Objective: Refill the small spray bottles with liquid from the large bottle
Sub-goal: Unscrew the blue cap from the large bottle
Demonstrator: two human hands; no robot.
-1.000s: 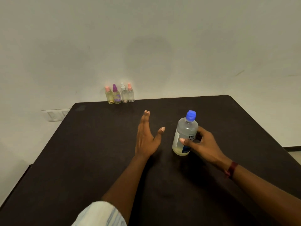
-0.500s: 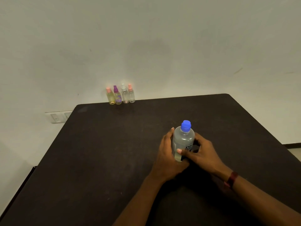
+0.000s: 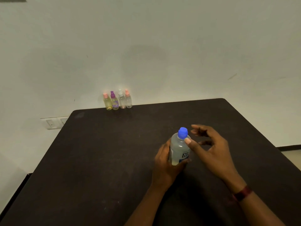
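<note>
Head view: large bottle (image 3: 179, 149) upright on the dark tabletop (image 3: 105, 160), held by the left hand (image 3: 164, 163).

We see the left hand wrapped round the lower body of the large bottle from its left side, fingers curled behind it. The blue cap (image 3: 182, 132) is on. The right hand (image 3: 215, 152) grasps nothing: its thumb tip touches the bottle's shoulder just below the cap, while its loosely bent, slightly blurred fingers stand apart to the right of the cap. A dark red wristband (image 3: 242, 193) circles the right wrist. The small spray bottles (image 3: 117, 101), four in a row, stand upright at the far edge of the tabletop against the wall, well apart from both hands; their caps run pink, purple, white, pink from left to right. We note a wall socket (image 3: 52, 123) beyond the tabletop's left corner.
</note>
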